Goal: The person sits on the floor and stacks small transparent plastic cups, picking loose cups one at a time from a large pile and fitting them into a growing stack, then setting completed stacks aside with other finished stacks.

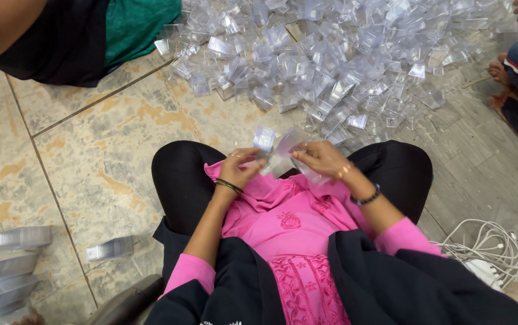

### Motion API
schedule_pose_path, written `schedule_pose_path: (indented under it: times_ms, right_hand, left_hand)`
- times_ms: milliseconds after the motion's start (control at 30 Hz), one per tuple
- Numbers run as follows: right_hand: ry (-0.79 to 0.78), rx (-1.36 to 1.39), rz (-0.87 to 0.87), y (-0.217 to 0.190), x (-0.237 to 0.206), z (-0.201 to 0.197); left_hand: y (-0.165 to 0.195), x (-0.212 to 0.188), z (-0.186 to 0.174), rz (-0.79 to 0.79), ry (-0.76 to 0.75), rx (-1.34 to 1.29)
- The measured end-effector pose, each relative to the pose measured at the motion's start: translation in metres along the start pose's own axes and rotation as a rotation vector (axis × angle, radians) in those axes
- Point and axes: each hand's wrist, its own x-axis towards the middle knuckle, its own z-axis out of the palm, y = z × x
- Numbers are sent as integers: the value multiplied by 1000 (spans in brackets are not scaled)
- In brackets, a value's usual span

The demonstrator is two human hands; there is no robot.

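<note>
You are sitting cross-legged on a tiled floor (108,138), looking down at your lap, which is covered by pink cloth (289,222) over black trousers.

Your left hand (241,168) is holding a small clear plastic piece (264,139) just above your lap, with the grip of thumb and fingers clamped on its lower edge. Your right hand (322,157) is beside it, with its grip closed on a second clear piece (288,143). The two pieces are just beside each other between your hands; whether they are touching is hard to tell. More clear plastic is showing under your right hand, against the pink cloth.

Beyond your lap, a large pile (331,54) of the same small clear pieces is spreading across the floor, its near edge lying close to your knees.

To the left of your lap, flat stacks of clear plastic (109,248) are lying on the floor, with more stacks (6,265) farther left. To the right of your lap, a tangle of white cables (493,247) is resting on the floor.

Beyond the pile on the left, another person in green and black clothing (90,36) is sitting. At the right end of the pile, a third person's foot (499,72) is showing.
</note>
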Motion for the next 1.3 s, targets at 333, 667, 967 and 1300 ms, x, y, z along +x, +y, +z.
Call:
schedule_pose_path:
  times_ms: [333,667,967,1300]
  right_hand:
    - [-276,-925,-138,12,73,65]
    - [153,460,96,42,11,6]
    - [175,701,-212,28,-21,3]
    - [108,776,-359,21,-1,17]
  left_hand:
    - [-15,7,-39,-440,-57,-847]
    - [-26,-3,-4,-603,-53,-609]
    - [-5,-4,35,-515,-275,-578]
    - [-3,7,41,-445,-140,-663]
